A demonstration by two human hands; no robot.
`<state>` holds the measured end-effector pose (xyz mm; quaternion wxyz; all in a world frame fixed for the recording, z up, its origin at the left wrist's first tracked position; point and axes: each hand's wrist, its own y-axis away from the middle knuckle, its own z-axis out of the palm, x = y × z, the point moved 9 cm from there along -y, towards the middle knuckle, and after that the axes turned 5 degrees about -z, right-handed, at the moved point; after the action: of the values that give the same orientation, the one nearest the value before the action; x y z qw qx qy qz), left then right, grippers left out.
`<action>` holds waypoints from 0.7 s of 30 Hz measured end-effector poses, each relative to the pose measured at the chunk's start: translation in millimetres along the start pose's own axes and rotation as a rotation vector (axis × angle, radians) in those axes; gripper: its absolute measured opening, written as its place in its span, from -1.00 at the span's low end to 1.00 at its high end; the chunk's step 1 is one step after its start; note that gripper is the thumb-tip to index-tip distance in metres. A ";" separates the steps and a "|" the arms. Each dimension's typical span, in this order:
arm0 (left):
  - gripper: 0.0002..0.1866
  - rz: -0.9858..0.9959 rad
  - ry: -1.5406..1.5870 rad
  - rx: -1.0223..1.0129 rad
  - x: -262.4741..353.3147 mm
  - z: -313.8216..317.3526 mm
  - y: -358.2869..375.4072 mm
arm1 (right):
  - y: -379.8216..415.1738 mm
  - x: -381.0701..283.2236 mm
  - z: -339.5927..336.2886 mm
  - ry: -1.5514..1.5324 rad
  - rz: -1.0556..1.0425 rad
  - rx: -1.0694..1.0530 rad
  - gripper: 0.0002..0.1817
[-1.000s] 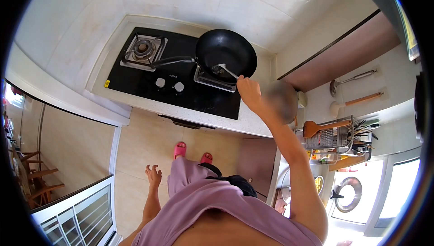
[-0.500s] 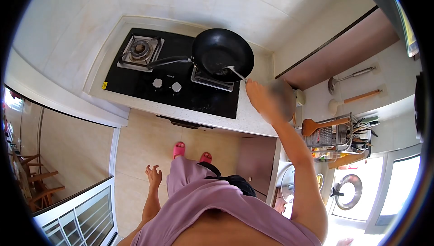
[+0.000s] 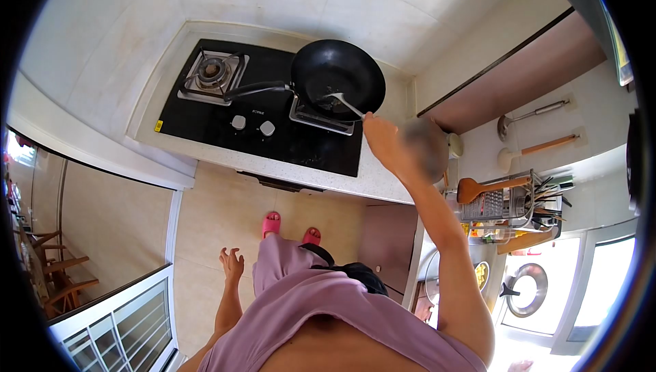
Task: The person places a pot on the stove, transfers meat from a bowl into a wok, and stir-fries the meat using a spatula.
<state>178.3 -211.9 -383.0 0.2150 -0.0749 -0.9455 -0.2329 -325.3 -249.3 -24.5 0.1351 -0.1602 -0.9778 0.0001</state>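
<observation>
I see the right hand [image 3: 383, 141] closed round the handle end of a pale, metal-looking spatula [image 3: 352, 107], its head down inside the black wok [image 3: 342, 70]. The left hand [image 3: 233, 262] hangs low and well apart from the cooktop [image 3: 307, 156], fingers spread and half curled, holding nothing.

I judge the spatula light and stiff; the far end is the place to grip, clear of the rim. The wok looks rigid and rather heavier, its glossy inside probably slick, with a little something by the spatula's head that I cannot identify. I would take the wok by its long black handle [image 3: 256, 89], which points toward the left burner [image 3: 212, 72] and passes above the control knobs [image 3: 267, 128].

Just beyond the right wrist, a blurred round object [image 3: 429, 150] crowds the elbow side, so I'd judge a wide swing that way risky. Further over stand a wire rack [image 3: 531, 218] and a wooden spatula [image 3: 470, 191]; a metal ladle [image 3: 503, 128] hangs on the wall.
</observation>
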 end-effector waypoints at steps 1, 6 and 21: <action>-0.63 -0.001 0.001 0.000 -2.9 3.1 -0.2 | 10.9 5.3 -9.4 0.000 -0.002 0.000 -0.90; -0.65 0.025 0.007 0.059 2.8 -0.3 3.5 | 48.2 3.9 -41.6 0.093 -0.316 0.084 -0.72; -0.65 0.026 -0.001 0.031 1.4 -4.4 0.5 | -28.5 14.2 23.2 -0.057 0.027 -0.035 -0.95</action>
<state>178.8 -213.5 -378.7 0.2186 -0.0839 -0.9480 -0.2156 -353.4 -271.0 -41.8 0.1042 -0.1757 -0.9789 -0.0107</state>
